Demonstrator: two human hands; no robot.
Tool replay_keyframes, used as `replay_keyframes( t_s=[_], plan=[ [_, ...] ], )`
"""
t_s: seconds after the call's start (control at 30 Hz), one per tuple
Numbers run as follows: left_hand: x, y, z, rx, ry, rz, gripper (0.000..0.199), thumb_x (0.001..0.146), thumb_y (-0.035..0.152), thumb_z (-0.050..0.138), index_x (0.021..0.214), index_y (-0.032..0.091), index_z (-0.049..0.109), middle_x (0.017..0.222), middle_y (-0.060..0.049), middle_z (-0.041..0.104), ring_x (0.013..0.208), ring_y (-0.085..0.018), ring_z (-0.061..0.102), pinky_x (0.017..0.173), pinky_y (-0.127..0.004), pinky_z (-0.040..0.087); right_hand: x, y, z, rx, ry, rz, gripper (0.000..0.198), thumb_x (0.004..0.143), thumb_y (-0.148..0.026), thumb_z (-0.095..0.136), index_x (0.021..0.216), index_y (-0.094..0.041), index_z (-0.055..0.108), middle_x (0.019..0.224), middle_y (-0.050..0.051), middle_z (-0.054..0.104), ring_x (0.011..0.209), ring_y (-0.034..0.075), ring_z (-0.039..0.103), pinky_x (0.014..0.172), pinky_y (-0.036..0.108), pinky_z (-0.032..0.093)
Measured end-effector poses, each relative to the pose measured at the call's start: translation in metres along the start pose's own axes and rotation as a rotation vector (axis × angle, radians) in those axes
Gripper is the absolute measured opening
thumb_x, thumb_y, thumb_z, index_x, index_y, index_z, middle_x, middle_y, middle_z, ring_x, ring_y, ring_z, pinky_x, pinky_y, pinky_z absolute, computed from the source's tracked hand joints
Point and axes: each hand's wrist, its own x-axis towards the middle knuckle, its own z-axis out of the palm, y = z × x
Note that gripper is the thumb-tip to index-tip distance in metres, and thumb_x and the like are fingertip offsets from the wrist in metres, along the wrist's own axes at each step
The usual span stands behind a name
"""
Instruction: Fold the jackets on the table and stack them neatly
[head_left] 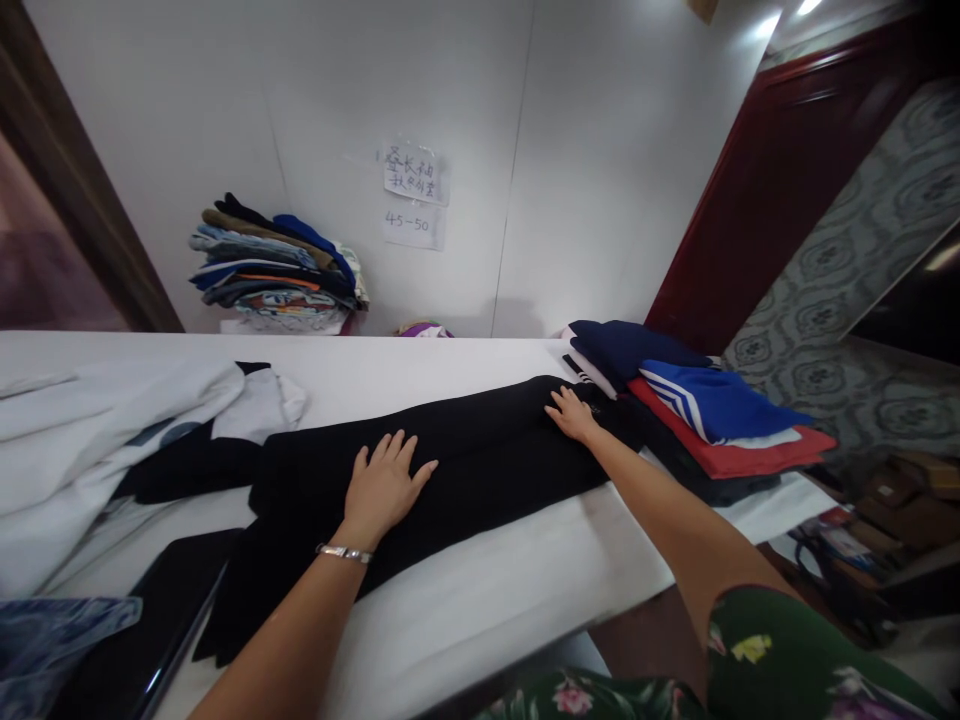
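A long black garment (480, 460), its exact kind not plain from here, stretches across the white table (510, 570). My left hand (384, 485) lies flat on its left half, fingers spread, with a silver bracelet at the wrist. Toward the garment's right end, my right hand (571, 415) rests palm down with fingers apart. Neither hand grasps anything. Past my right hand, the garment's end comes close to a pile of folded clothes, and where it stops there is hard to make out.
Folded blue (720, 400) and red clothes (750, 455) are piled at the table's right end. White garments (112, 420) lie loosely at the left, near a dark flat glossy object (161, 620). Behind the table stands another clothes stack (277, 265). Paper notes (415, 195) hang on the wall.
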Motion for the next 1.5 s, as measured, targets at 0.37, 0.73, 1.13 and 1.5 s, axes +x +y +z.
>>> replay_keyframes(
  t_s=[0.37, 0.73, 1.13, 1.5],
  plan=[
    [-0.001, -0.002, 0.001, 0.028, 0.028, 0.017, 0.062, 0.097, 0.052, 0.036, 0.146, 0.015, 0.050, 0.154, -0.014, 0.045, 0.145, -0.031, 0.037, 0.116, -0.053, 0.028, 0.031, -0.011, 0.011, -0.031, -0.088, -0.015, 0.061, 0.102, -0.054, 0.028, 0.153, -0.022, 0.038, 0.163, 0.012, 0.029, 0.153, 0.026, 0.019, 0.120, 0.051, 0.017],
    [-0.001, -0.005, 0.005, 0.062, 0.020, 0.045, 0.062, 0.097, 0.052, 0.037, 0.144, 0.015, 0.052, 0.154, -0.014, 0.044, 0.146, -0.031, 0.036, 0.116, -0.054, 0.028, 0.073, 0.004, 0.000, -0.025, -0.044, 0.032, 0.062, 0.102, -0.054, 0.022, 0.153, -0.022, 0.037, 0.165, 0.011, 0.025, 0.153, 0.027, 0.017, 0.119, 0.052, 0.020],
    [-0.002, -0.004, 0.004, -0.001, 0.038, 0.044, 0.063, 0.095, 0.053, 0.037, 0.144, 0.015, 0.052, 0.153, -0.015, 0.046, 0.145, -0.032, 0.038, 0.117, -0.055, 0.027, 0.080, 0.013, 0.009, -0.011, -0.158, 0.133, 0.066, 0.100, -0.058, 0.025, 0.156, -0.023, 0.032, 0.165, 0.009, 0.023, 0.153, 0.028, 0.018, 0.121, 0.051, 0.015],
    [-0.001, -0.003, 0.002, 0.053, 0.044, 0.059, 0.065, 0.096, 0.051, 0.034, 0.145, 0.012, 0.050, 0.154, -0.017, 0.045, 0.143, -0.034, 0.039, 0.115, -0.055, 0.029, -0.017, 0.014, 0.013, 0.100, -0.082, -0.056, 0.062, 0.100, -0.055, 0.037, 0.154, -0.025, 0.037, 0.167, 0.006, 0.017, 0.154, 0.024, 0.016, 0.122, 0.047, 0.020]
  ],
)
